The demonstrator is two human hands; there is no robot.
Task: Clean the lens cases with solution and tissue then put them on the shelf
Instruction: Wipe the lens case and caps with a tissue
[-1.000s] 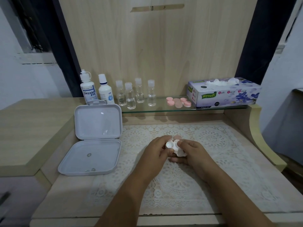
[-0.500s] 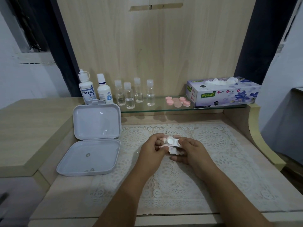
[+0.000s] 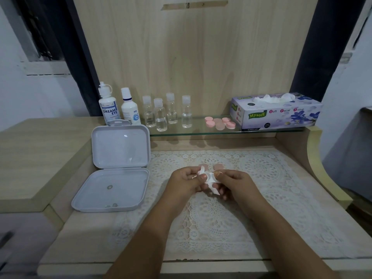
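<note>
Both my hands meet over the lace mat, holding a small white lens case (image 3: pixel 210 176). My left hand (image 3: pixel 185 183) pinches its left end together with a piece of white tissue (image 3: pixel 201 170). My right hand (image 3: pixel 234 185) grips the case's right end, with more tissue (image 3: pixel 214 190) hanging below. Two pink caps (image 3: pixel 218 167) lie on the mat just behind my hands. Pink lens cases (image 3: pixel 219 122) sit on the glass shelf (image 3: pixel 201 131). Two white solution bottles (image 3: pixel 128 107) stand at the shelf's left end.
A tissue box (image 3: pixel 275 111) stands at the shelf's right end. Several small clear bottles (image 3: pixel 167 113) line the shelf middle. An open white hinged box (image 3: pixel 114 170) lies left of the mat. A raised wooden ledge (image 3: pixel 30 158) borders the left side.
My hands have turned the white case and shifted the tissue; the left thumb now presses on the case's left cup. The pink caps behind them are more exposed.
</note>
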